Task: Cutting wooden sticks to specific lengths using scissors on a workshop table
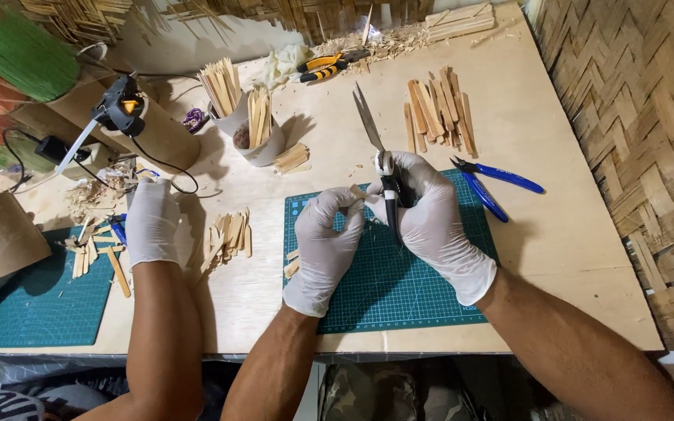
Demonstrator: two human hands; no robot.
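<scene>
Green gridded cutting mat (399, 288), blue-handled pliers (501, 187), white-gloved hands (376, 226).

Scissors (384, 168) handles hidden inside right hand (431, 222). Wood piece (356, 192) mostly covered by left hand (325, 238) fingers. Co-worker's gloved hand (152, 222): body cut off by bottom edge.

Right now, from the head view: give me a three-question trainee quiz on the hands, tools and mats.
1. True or false: the right hand holds the black-handled scissors with blades pointing away from the person.
2. What does the left hand pinch at its fingertips: A) a small flat wooden piece, B) the blue-handled pliers, C) the black glue gun?
3. Which mat lies under both of the person's hands?

Key:
1. True.
2. A.
3. The green gridded cutting mat at the centre; the second green mat lies at left, by a co-worker's gloved hand.
</scene>
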